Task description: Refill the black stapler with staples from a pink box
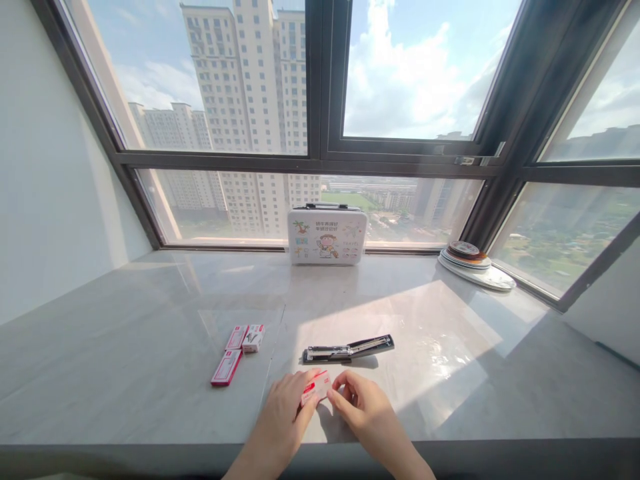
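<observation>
The left hand is gripping a box near the edge of the table.
The right hand is curling its fingers at the box's right end; from here I can't tell whether it's gripping too. A stapler is lying opened out just beyond both hands, and three cartons are sitting farther off to their left.

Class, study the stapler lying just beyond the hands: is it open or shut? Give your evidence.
Open: the stapler is spread into two long parts meeting at an angle, with metal showing along both.
</observation>
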Demonstrator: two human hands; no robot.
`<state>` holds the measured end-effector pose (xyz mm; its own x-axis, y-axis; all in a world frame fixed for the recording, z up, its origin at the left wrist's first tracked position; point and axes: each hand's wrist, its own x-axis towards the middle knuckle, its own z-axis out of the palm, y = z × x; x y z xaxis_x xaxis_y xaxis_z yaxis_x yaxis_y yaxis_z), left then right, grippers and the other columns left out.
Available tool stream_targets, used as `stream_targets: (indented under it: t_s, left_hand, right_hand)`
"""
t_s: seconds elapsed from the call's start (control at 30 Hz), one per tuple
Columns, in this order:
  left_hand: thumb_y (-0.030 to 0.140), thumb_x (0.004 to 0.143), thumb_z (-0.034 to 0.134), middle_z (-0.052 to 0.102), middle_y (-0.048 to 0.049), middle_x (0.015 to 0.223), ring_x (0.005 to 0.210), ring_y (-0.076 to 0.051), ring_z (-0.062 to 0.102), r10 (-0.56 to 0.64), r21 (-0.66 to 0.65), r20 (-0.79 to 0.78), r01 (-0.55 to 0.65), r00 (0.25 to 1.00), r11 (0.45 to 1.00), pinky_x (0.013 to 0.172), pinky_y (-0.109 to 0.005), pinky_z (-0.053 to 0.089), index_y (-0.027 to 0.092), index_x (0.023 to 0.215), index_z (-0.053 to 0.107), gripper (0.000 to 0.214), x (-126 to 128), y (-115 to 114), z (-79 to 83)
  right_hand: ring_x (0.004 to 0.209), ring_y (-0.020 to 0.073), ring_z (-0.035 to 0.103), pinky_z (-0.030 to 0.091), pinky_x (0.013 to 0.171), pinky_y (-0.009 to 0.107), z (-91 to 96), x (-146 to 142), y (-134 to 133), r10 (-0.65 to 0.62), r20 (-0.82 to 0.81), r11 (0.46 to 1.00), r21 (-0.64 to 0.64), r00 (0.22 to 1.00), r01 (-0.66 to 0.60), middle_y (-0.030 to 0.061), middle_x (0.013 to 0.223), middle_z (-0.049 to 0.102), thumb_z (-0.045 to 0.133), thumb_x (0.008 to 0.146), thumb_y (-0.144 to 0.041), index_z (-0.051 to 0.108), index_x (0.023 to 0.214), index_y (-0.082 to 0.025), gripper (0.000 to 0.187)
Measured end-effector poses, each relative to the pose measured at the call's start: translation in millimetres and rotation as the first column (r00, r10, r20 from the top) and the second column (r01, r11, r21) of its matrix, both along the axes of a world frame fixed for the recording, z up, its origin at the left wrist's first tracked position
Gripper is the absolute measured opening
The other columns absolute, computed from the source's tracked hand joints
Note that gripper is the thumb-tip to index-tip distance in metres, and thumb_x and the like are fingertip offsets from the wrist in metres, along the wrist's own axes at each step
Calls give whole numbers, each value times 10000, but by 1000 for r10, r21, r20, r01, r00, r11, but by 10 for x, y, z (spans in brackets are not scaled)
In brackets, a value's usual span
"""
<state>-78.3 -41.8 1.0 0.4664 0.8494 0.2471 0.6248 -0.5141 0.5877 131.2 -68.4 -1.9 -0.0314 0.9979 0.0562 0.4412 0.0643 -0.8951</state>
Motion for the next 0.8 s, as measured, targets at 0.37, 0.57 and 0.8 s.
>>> stream_targets:
  t_s: [0.37,0.57,0.8]
  left_hand:
    - [246,875,729,645,-34,1074,1037,-232,597,-60,-34,39,61,997,998,930,-363,474,257,1071,644,214,-18,101,209]
    - [247,865,736,632,-23,1003,964,-214,587,-31,-44,62,34,998,998,871,-342,449,247,1018,633,185,-53,106,193]
    - [206,829,738,640,-15,985,940,-207,580,-38,-19,60,39,997,999,852,-335,421,261,1038,653,232,-29,123,163]
  right_hand:
    - [521,104,369,220,498,232,-58,330,154,36,-198,988,-140,980,-64,-43,570,479,607,938,-529,521,772,-186,390]
    - [457,113,374,249,461,241,-6,688,166,0,-65,958,-285,998,-18,-45,536,497,588,938,-496,513,821,-206,322]
    - [616,152,533,279,575,273,495,398,251,143,418,988,-2,897,-156,-10,668,639,683,871,-326,766,868,-259,106]
